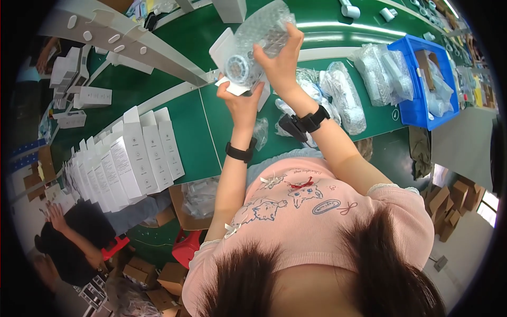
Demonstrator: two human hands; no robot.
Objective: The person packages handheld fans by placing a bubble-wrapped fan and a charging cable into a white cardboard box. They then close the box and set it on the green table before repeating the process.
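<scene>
My left hand (pixel 241 105) grips a small white cardboard box (pixel 224 47) from below, its flaps standing open. My right hand (pixel 281 62) has its fingers curled round a bubble-wrapped item (pixel 266 25) at the box's mouth. A pale round part shows through the clear wrap; how deep the item sits in the box is hidden. Below my right forearm lie more bubble-wrapped items (pixel 342 98) and a dark object (pixel 292 127) I cannot make out. A small clear plastic bag (pixel 260 132) lies beside my left wrist.
Upright white boxes (pixel 129 164) crowd the green table's left side. A metal frame (pixel 153 50) crosses the upper left. At right stand more wrapped pieces (pixel 383 74) and a blue bin (pixel 406 108). Another person's hand (pixel 54 215) is at lower left, near a red stool (pixel 186 247).
</scene>
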